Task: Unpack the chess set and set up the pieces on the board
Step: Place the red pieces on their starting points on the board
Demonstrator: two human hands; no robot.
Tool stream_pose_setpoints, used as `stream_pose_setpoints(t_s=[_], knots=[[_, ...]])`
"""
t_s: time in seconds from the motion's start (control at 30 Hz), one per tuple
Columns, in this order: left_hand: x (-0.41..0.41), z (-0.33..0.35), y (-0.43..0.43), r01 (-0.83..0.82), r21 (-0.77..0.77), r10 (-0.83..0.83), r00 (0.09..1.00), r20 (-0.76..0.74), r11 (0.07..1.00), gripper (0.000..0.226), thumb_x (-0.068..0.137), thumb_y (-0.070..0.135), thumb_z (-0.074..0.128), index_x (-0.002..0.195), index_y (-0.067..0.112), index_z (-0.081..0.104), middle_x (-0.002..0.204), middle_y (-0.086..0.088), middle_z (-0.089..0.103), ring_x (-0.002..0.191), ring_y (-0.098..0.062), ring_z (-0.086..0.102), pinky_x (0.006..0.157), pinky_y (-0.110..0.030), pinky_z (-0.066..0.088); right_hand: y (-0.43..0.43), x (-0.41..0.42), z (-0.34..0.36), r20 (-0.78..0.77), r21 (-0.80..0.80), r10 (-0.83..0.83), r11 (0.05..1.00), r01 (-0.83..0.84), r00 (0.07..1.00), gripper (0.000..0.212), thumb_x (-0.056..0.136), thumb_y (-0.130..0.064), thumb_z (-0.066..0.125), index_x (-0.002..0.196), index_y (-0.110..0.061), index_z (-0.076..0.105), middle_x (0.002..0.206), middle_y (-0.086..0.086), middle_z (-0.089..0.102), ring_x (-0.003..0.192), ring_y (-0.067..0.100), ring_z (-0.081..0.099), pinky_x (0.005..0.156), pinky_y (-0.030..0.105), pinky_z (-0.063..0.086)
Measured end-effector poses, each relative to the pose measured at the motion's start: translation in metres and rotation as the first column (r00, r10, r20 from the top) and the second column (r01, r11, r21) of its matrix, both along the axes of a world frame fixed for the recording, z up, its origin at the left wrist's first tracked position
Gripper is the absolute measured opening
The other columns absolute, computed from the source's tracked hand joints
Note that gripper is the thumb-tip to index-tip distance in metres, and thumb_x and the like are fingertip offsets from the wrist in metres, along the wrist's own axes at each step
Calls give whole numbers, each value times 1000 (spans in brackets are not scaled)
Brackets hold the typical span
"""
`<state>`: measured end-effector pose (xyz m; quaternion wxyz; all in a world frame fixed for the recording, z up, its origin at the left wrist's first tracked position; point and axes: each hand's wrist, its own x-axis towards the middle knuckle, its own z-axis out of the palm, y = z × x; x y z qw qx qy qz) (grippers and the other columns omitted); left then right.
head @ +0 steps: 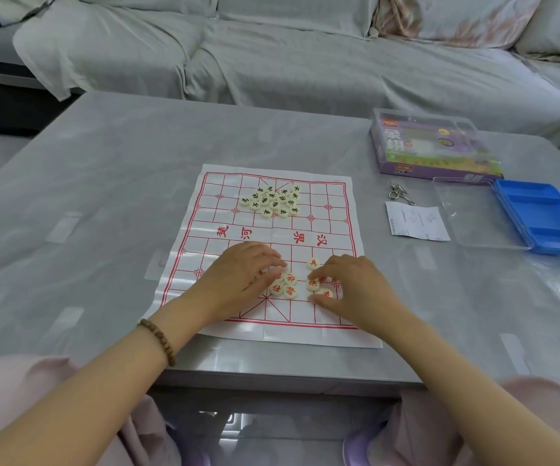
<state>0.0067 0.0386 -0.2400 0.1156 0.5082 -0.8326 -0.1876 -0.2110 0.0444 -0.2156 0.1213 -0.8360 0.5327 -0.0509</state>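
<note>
Head view | left hand is covering the red pieces at the board's 6 o'clock, hold unclear | right hand is pinching one red piece between thumb and forefinger | black pieces are sitting heaped at 12 o'clock | tip: lifting singly, centring on line crossings

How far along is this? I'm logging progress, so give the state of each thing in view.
Board: unfolded, flat on table.
Black pieces: bunched on far half, unplaced.
Red pieces: bunched on near half, one apart.
Left hand: fingers resting on red pieces.
Right hand: curled round a red piece.
Blue tray: open, compartments empty.
Clear lid: off, overlapping the tray's left edge.
Purple box: lying flat.
</note>
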Motion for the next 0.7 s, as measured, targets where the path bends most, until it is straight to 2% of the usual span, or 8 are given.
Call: stream_pose_setpoints(t_s=[0.13,0.23,0.5,0.6,0.7], knots=[[0,-2,1,-11,4,11,1000,-19,1000,55,91,49,19,127,27,55,130,11,52,122,-5,39,96,-15,22,-1,5,-5,48,-18,-51,999,52,998,29,87,-42,59,114,-30,63,109,-10,61,100,9,52,90,21,32],[-1,-5,1,-10,9,10,1000,-26,1000,54,91,49,20,125,27,56,128,11,54,119,-6,42,96,-18,27,1,6,-6,56,-18,-66,998,67,996,29,89,-42,56,113,-30,64,113,-10,61,102,9,52,91,22,33],[-3,-2,4,-17,17,18,1000,-21,1000,56,90,50,19,124,26,56,129,10,53,121,-6,41,95,-15,24,2,4,-11,63,-20,-77,997,78,995,34,87,-48,56,116,-33,63,118,-12,59,107,7,50,94,22,30],[-2,-4,4,-12,8,13,1000,-27,1000,67,87,59,12,124,27,57,129,10,53,121,-6,41,94,-14,23,3,5,-10,54,-42,-47,998,50,997,33,87,-47,56,115,-32,64,117,-12,60,108,8,51,94,23,28],[-3,-2,4,-29,13,30,999,-34,999,61,88,57,16,125,27,56,130,11,52,123,-6,40,95,-15,22,-4,-7,3,142,-108,-96,988,112,985,29,86,-40,61,112,-29,66,110,-10,63,104,9,52,90,24,29]])
